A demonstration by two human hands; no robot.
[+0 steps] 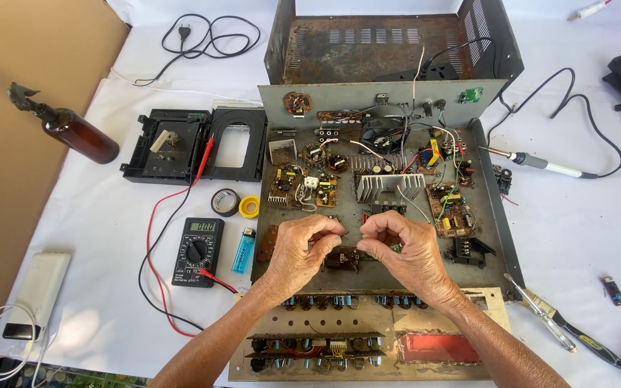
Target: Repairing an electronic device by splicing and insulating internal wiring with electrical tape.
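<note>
Both my hands hover over the front middle of an opened electronic chassis point(494, 215) filled with circuit boards. My left hand point(297, 253) and my right hand point(405, 251) each pinch one end of a thin wire or small part lead point(352, 236) stretched between their fingertips. A small dark component point(341, 259) sits on the chassis floor right below them. A finned metal heatsink point(389, 185) stands just beyond my hands. The chassis front panel point(368, 338) with knobs lies flat toward me.
A multimeter point(197, 251) with red and black leads, a blue lighter point(243, 250), and tape rolls point(226, 202) lie left. A brown bottle point(73, 131) and black plastic frame point(195, 147) sit farther left. A soldering iron point(540, 163) and pliers point(569, 329) lie right. The rusty cover point(389, 43) stands behind.
</note>
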